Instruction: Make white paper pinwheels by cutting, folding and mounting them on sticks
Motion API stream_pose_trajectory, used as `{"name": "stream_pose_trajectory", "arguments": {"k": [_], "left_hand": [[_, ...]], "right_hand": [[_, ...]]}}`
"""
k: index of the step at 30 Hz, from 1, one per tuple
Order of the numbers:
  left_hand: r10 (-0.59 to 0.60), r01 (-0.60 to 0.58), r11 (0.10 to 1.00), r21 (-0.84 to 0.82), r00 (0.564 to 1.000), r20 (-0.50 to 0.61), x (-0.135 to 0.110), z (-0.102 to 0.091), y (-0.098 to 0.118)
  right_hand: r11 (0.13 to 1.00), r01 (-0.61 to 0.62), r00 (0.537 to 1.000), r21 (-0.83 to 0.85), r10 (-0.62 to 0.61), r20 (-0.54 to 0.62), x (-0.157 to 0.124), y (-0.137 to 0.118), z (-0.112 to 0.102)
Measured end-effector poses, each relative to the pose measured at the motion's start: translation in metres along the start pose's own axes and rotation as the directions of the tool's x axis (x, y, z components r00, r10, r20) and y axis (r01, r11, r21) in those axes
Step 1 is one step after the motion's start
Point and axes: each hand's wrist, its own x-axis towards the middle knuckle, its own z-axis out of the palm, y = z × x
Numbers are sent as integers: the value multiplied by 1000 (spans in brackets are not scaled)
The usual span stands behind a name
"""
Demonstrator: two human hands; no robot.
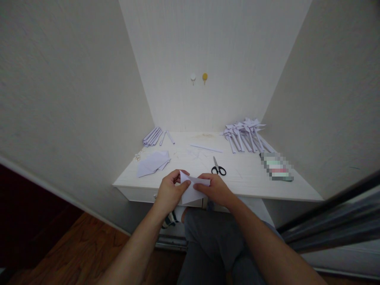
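Note:
A small sheet of white paper (192,194) is held between both hands at the desk's front edge. My left hand (171,190) pinches its left side, thumb on top. On the other side, my right hand (215,188) grips the paper's right part with thumb and fingers. The sheet looks bent or folded near the thumbs; its underside is hidden. Just beyond my right hand lie scissors (218,168) with black handles, blades pointing away. Left of the hands rests a loose stack of white paper sheets (152,163).
Rolled paper tubes (152,137) are piled at the back left of the white desk (184,158). Several paper pinwheels on sticks (245,134) lie heaped at the back right. A phone (276,167) with a blurred screen is on the right. A thin paper stick (206,148) lies mid-desk. Walls enclose three sides.

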Motion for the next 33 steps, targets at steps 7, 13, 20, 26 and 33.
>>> {"name": "stream_pose_trajectory", "arguments": {"k": [7,13,20,26,33], "left_hand": [[10,-15,998,59,996,91,-4,2,-3],[-33,24,997,73,992,123,-7,-1,2],[-72,74,997,-3,985,158,-8,-8,16],[-54,51,998,26,988,148,-9,-13,25],[183,-222,940,261,969,165,-7,-15,20]], "right_hand": [[987,-46,999,152,45,8,3,1,1],[947,-126,992,297,115,53,2,0,-2],[835,-192,981,516,176,80,2,-7,-1],[750,-271,963,604,221,157,3,-10,-9],[755,-269,962,598,190,193,-1,-11,-6]]}}
